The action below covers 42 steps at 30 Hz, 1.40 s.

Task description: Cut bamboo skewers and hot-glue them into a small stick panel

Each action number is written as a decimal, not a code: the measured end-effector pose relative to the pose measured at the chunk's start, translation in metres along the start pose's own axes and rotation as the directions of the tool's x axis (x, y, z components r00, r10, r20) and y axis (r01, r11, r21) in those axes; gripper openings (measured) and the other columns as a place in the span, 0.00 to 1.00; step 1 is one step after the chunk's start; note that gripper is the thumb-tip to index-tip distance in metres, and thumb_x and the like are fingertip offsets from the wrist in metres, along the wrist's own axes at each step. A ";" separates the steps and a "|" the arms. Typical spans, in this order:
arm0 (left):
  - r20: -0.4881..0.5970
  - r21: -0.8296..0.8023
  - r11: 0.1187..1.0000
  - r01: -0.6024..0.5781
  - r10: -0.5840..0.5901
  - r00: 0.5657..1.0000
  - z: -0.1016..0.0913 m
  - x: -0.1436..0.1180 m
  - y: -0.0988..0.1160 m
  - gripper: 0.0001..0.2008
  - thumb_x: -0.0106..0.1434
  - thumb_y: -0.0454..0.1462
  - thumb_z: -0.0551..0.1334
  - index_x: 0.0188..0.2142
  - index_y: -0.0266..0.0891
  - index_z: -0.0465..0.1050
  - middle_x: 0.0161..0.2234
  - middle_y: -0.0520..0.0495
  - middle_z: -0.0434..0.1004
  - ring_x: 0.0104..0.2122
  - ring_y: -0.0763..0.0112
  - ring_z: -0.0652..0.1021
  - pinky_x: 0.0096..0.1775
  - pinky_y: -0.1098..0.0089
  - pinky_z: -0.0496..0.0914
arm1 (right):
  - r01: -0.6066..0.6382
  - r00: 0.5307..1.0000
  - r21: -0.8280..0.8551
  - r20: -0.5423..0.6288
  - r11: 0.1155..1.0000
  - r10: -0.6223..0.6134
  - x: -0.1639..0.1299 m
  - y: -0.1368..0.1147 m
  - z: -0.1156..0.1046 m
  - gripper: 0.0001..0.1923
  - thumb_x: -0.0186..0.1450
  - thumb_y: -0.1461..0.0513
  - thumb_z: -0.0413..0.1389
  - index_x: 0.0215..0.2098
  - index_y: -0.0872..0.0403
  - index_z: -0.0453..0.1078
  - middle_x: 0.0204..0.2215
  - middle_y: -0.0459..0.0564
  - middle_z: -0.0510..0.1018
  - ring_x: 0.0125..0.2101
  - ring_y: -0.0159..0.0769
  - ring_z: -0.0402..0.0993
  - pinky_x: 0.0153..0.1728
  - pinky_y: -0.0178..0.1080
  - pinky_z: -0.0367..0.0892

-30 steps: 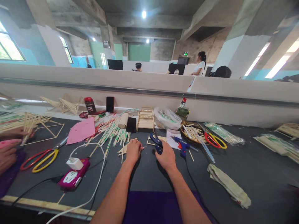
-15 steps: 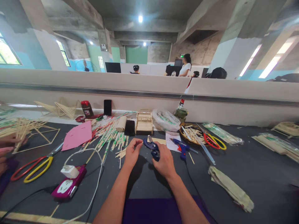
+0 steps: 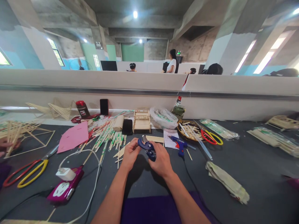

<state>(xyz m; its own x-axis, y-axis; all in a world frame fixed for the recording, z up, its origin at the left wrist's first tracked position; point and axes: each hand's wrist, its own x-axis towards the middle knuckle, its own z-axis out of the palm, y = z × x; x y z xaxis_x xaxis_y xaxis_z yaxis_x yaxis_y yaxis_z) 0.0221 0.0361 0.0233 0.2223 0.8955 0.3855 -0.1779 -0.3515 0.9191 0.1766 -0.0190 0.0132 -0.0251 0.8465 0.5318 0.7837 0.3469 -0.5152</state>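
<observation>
My right hand point(image 3: 161, 159) is wrapped round the handles of a dark blue pipe cutter point(image 3: 145, 144), whose metal blade points up and away. My left hand point(image 3: 131, 154) is closed in a pinch right at the cutter's jaw. Whatever its fingertips hold is too small to make out. Behind the hands lie a flat wooden strip point(image 3: 155, 138) and a small model of wooden sticks point(image 3: 141, 120). To the right, a blue glue gun point(image 3: 181, 145) rests partly on a sheet of printed paper point(image 3: 170, 134).
Left of my hands are loose chopsticks point(image 3: 105, 132), pink paper point(image 3: 73, 137), large scissors point(image 3: 32, 172) and a purple power strip point(image 3: 66, 186) with a white cable. On the right are a basket of stick pieces point(image 3: 187, 129) and a glove point(image 3: 226, 182). A neighbour's hand point(image 3: 7, 144) shows far left.
My left fingertips have come up against the cutter's jaw, where a small gap showed before. The whole view has shifted slightly as my head turned.
</observation>
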 end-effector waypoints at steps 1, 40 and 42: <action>0.002 0.008 1.000 -0.005 0.005 1.000 0.000 0.000 0.000 0.06 0.57 0.39 0.65 0.31 0.37 0.76 0.32 0.50 0.67 0.33 0.72 0.69 0.36 0.74 0.63 | 0.004 1.000 0.001 0.000 1.000 -0.004 0.000 0.000 0.000 0.33 0.51 0.67 0.56 0.56 0.51 0.60 0.45 0.53 0.71 0.46 0.45 0.67 0.48 0.46 0.64; 0.001 0.153 0.983 -0.100 0.101 0.995 -0.013 0.000 -0.008 0.08 0.55 0.31 0.62 0.31 0.41 0.80 0.32 0.48 0.72 0.35 0.69 0.72 0.38 0.71 0.66 | -0.008 0.998 0.128 0.066 0.992 0.000 -0.003 0.004 0.005 0.36 0.49 0.68 0.57 0.57 0.48 0.60 0.46 0.50 0.72 0.47 0.41 0.69 0.49 0.43 0.65; 0.005 0.155 0.982 -0.105 0.105 0.994 -0.013 0.000 -0.008 0.08 0.55 0.31 0.62 0.31 0.41 0.80 0.33 0.48 0.72 0.35 0.69 0.72 0.38 0.71 0.66 | -0.013 0.997 0.122 0.077 0.992 0.004 -0.004 0.005 0.005 0.35 0.50 0.67 0.57 0.57 0.48 0.60 0.46 0.50 0.73 0.46 0.41 0.70 0.48 0.42 0.66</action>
<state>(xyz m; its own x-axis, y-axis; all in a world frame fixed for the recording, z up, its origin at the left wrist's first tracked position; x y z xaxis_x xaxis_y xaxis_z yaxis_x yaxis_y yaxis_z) 0.0112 0.0422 0.0145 0.2073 0.8521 0.4806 -0.0495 -0.4815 0.8750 0.1776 -0.0185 0.0055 -0.0699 0.8763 0.4766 0.7023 0.3825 -0.6004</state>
